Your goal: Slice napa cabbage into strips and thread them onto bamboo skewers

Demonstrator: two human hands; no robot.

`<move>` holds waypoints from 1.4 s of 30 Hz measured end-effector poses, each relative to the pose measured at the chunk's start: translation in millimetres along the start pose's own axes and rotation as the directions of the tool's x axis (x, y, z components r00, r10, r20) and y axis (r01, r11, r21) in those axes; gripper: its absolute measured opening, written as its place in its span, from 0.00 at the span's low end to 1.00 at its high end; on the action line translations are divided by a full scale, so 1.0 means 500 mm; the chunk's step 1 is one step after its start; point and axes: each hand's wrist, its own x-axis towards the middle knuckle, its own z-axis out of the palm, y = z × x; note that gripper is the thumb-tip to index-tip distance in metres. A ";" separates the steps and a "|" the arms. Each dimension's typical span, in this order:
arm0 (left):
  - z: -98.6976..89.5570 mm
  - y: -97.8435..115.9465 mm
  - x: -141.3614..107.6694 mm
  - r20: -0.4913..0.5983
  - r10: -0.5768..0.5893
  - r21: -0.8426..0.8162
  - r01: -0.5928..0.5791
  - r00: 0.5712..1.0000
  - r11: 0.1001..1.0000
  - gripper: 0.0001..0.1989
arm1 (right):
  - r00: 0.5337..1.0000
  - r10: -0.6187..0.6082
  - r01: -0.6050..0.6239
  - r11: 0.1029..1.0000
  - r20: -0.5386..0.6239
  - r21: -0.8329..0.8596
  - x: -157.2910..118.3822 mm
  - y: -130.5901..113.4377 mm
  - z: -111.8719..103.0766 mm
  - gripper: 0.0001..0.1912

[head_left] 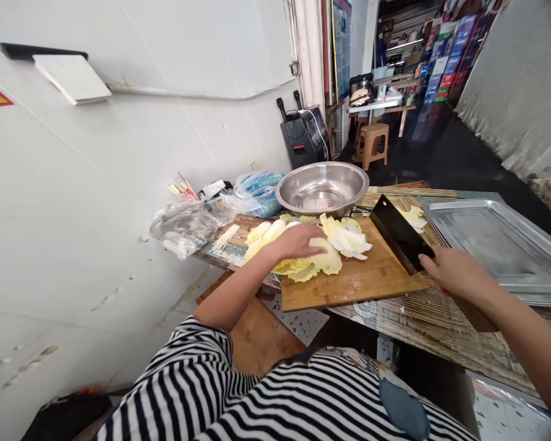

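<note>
Head view: left hand [302,241] is lying over the cabbage leaves [303,267], fingers slightly apart, leaves under and beside them. Right hand [457,272] is gripping the cleaver [397,236], fingers closed round it, blade standing over the board's [349,285] right part, clear of the leaves. Some leaves are looking cut, I'd judge; most of the pile is seemingly remaining whole. Steel bowl [322,188] is sitting behind, no leaves showing inside.

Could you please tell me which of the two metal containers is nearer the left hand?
The round bowl, just beyond the left hand; the shallow rectangular tray lies farther off, past the cleaver.
</note>
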 end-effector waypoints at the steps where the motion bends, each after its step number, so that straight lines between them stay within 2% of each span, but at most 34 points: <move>1: 0.002 0.011 -0.016 0.059 0.003 0.052 -0.006 0.998 0.999 0.25 | 1.000 0.000 0.000 1.000 0.010 0.003 0.002 0.000 0.001 0.19; 3: 0.017 0.045 -0.036 0.130 -0.017 0.202 -0.010 0.991 0.979 0.28 | 1.000 -0.012 0.012 1.000 0.019 0.006 0.006 0.000 0.003 0.19; 4: 0.031 0.065 -0.040 0.119 -0.044 0.277 0.010 0.992 0.961 0.28 | 1.000 -0.019 0.019 1.000 0.016 0.000 0.007 0.000 0.005 0.19; 7: 0.075 0.115 -0.032 0.020 -0.141 0.390 0.122 0.990 0.913 0.22 | 0.999 -0.030 0.030 0.999 -0.010 -0.030 0.010 -0.001 0.009 0.18; 9: 0.095 0.128 -0.020 -0.033 -0.176 0.400 0.174 0.984 0.900 0.18 | 0.999 -0.028 0.027 0.999 -0.023 -0.037 0.009 0.000 0.012 0.17; 13: 0.095 0.107 -0.006 -0.086 -0.196 0.373 0.214 0.977 0.903 0.16 | 1.000 -0.009 0.009 1.000 -0.008 0.020 0.007 0.008 0.019 0.17; 16: 0.078 0.066 -0.003 -0.119 -0.213 0.291 0.239 0.970 0.926 0.14 | 1.000 -0.001 0.001 0.999 -0.004 0.043 0.008 0.016 0.024 0.17; 18: 0.063 0.035 -0.001 -0.191 -0.243 0.184 0.277 0.951 0.943 0.15 | 1.000 0.000 0.000 0.999 0.002 0.047 0.010 0.019 0.026 0.17; 20: 0.044 0.005 0.004 -0.295 -0.292 0.030 0.314 0.910 0.949 0.19 | 1.000 -0.001 0.001 0.999 -0.001 0.038 0.014 0.022 0.027 0.17; 22: 0.018 -0.020 0.010 -0.396 -0.344 -0.121 0.323 0.851 0.939 0.22 | 1.000 -0.002 0.002 1.000 -0.010 0.021 0.017 0.024 0.029 0.17; 24: -0.016 -0.042 0.018 -0.471 -0.393 -0.241 0.313 0.790 0.919 0.19 | 1.000 -0.008 0.009 1.000 -0.020 0.014 0.020 0.026 0.032 0.16; 28: -0.082 -0.071 0.028 -0.543 -0.520 -0.469 0.275 0.659 0.839 0.10 | 1.000 -0.009 0.010 0.999 -0.027 0.034 0.019 0.032 0.037 0.15; 30: -0.096 -0.073 0.033 -0.511 -0.604 -0.640 0.199 0.612 0.743 0.09 | 1.000 -0.003 0.005 0.999 -0.028 0.050 0.017 0.034 0.036 0.15; 31: -0.096 -0.068 0.037 -0.449 -0.641 -0.740 0.143 0.622 0.657 0.09 | 1.000 0.000 0.002 0.998 -0.027 0.058 0.016 0.033 0.036 0.15; 32: -0.090 -0.058 0.042 -0.355 -0.659 -0.835 0.092 0.663 0.542 0.09 | 1.000 0.001 0.001 0.998 -0.027 0.068 0.014 0.032 0.034 0.15; 33: -0.079 -0.042 0.049 -0.238 -0.645 -0.911 0.063 0.726 0.407 0.09 | 1.000 0.002 0.000 0.997 -0.028 0.077 0.012 0.030 0.032 0.15; 35: -0.045 0.003 0.070 -0.016 -0.524 -0.978 0.095 0.852 0.184 0.12 | 0.999 0.003 0.000 0.996 -0.034 0.094 0.006 0.025 0.027 0.15; 36: -0.024 0.031 0.084 0.065 -0.447 -0.981 0.140 0.892 0.137 0.13 | 0.999 0.002 0.002 0.995 -0.039 0.104 0.002 0.022 0.024 0.15; 37: -0.004 0.061 0.099 0.117 -0.382 -0.973 0.183 0.917 0.142 0.13 | 0.999 -0.002 0.008 0.993 -0.044 0.119 -0.002 0.020 0.022 0.15; 38: 0.015 0.090 0.116 0.139 -0.334 -0.958 0.211 0.932 0.192 0.12 | 0.999 -0.005 0.011 0.990 -0.042 0.141 -0.005 0.018 0.019 0.15; 39: 0.032 0.117 0.136 0.128 -0.299 -0.936 0.215 0.946 0.280 0.11 | 0.999 -0.008 0.014 0.985 -0.039 0.170 -0.008 0.017 0.017 0.15; 42: 0.066 0.168 0.201 -0.006 -0.236 -0.781 0.142 0.972 0.608 0.11 | 1.000 0.009 -0.003 0.958 -0.020 0.286 -0.015 0.018 0.013 0.15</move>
